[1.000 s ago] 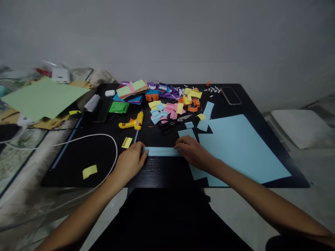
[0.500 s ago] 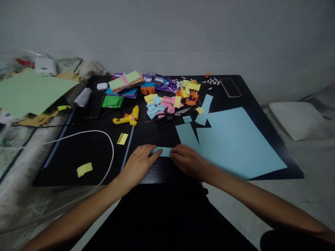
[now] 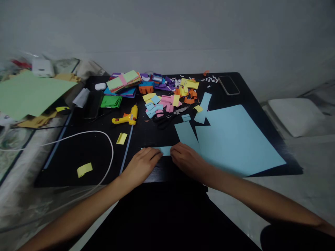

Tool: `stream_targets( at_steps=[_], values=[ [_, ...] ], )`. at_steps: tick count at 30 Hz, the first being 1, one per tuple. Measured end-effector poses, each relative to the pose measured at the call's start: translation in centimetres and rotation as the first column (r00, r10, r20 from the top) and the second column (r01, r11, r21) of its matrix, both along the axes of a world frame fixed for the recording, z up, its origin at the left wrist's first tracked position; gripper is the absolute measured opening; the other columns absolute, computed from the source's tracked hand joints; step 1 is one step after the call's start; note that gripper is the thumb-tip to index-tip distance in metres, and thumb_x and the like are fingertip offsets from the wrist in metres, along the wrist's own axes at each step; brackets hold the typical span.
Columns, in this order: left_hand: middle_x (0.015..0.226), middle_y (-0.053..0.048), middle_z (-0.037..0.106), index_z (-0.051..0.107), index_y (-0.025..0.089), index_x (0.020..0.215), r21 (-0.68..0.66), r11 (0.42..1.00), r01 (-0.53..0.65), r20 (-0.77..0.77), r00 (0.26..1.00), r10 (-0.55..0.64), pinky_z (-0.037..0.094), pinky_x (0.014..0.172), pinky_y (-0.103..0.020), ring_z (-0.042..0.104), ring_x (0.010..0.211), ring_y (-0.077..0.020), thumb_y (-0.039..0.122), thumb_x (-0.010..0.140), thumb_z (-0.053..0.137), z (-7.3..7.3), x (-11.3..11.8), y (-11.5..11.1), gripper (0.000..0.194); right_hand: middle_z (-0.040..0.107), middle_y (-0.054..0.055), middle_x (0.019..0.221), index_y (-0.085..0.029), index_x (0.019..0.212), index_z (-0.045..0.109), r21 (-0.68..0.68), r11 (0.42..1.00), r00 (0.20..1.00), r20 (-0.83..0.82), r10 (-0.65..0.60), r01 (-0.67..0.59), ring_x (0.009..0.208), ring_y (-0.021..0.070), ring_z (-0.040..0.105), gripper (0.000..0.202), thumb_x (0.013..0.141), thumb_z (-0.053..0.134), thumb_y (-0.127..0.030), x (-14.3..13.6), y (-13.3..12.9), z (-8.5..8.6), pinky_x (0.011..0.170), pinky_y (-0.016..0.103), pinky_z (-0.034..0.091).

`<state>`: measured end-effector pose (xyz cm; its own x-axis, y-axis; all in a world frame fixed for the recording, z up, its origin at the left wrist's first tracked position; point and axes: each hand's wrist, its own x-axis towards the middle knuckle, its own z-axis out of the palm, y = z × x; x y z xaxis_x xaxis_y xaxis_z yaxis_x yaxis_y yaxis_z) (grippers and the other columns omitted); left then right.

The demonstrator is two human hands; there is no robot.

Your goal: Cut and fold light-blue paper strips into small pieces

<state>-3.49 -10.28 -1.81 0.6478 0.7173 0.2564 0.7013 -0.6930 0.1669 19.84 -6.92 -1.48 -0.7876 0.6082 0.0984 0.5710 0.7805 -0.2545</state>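
A narrow light blue paper strip (image 3: pixel 165 150) lies near the front edge of the black table, between my two hands. My left hand (image 3: pixel 143 162) has its fingers closed on the strip's left part, with a bit of the strip's end showing beyond them. At the strip's right end, my right hand (image 3: pixel 186 158) pinches the paper with bent fingers. Just behind my right hand is a wider light blue piece (image 3: pixel 186 134), and a large light blue sheet (image 3: pixel 235 139) lies to the right.
A yellow glue gun (image 3: pixel 127 116), scissors (image 3: pixel 170 116) and heaps of coloured paper pieces (image 3: pixel 170 101) lie farther back. A phone (image 3: pixel 229 85) is at the back right. A white cable (image 3: pixel 111 146) loops over the left side.
My left hand's fingers have drawn together over the strip, and the strip's left end now shows past them. My right hand stays at the right end. The view has shifted slightly.
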Motion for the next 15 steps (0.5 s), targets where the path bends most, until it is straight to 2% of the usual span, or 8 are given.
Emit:
stream_targets(
  at_steps=[4, 8, 15],
  values=[
    [0.112, -0.010, 0.072, 0.065, 0.011, 0.121, 0.026, 1.000, 0.012, -0.048, 0.999, -0.011, 0.056, 0.083, -0.040, 0.067, 0.094, -0.0255, 0.004, 0.094, 0.058, 0.39, 0.26, 0.26, 0.029, 0.064, 0.010, 0.090, -0.012, 0.087, 0.066, -0.020, 1.000, 0.998, 0.051, 0.020, -0.019, 0.085, 0.0213, 0.057, 0.022, 0.097, 0.051, 0.000, 0.05, 0.15, 0.45, 0.080, 0.035, 0.051],
    [0.112, -0.010, 0.073, 0.065, 0.010, 0.120, 0.044, 0.998, 0.035, -0.077, 0.997, -0.032, 0.056, 0.082, -0.038, 0.067, 0.094, -0.0242, 0.002, 0.095, 0.054, 0.59, 0.43, 0.47, 0.028, 0.065, 0.010, 0.091, -0.013, 0.089, 0.066, -0.021, 0.998, 0.998, 0.036, 0.056, -0.056, 0.086, 0.0205, 0.057, 0.022, 0.096, 0.051, 0.002, 0.22, 0.24, 0.68, 0.080, 0.034, 0.052],
    [0.115, -0.012, 0.073, 0.065, 0.011, 0.123, 0.049, 0.996, 0.070, -0.121, 0.991, -0.064, 0.054, 0.087, -0.039, 0.067, 0.100, -0.0234, 0.003, 0.098, 0.049, 0.69, 0.31, 0.40, 0.031, 0.065, 0.009, 0.089, -0.013, 0.086, 0.067, -0.013, 0.998, 0.998, -0.035, 0.055, -0.055, 0.087, 0.0200, 0.058, 0.023, 0.097, 0.051, -0.001, 0.22, 0.30, -0.12, 0.081, 0.035, 0.052]
  ],
)
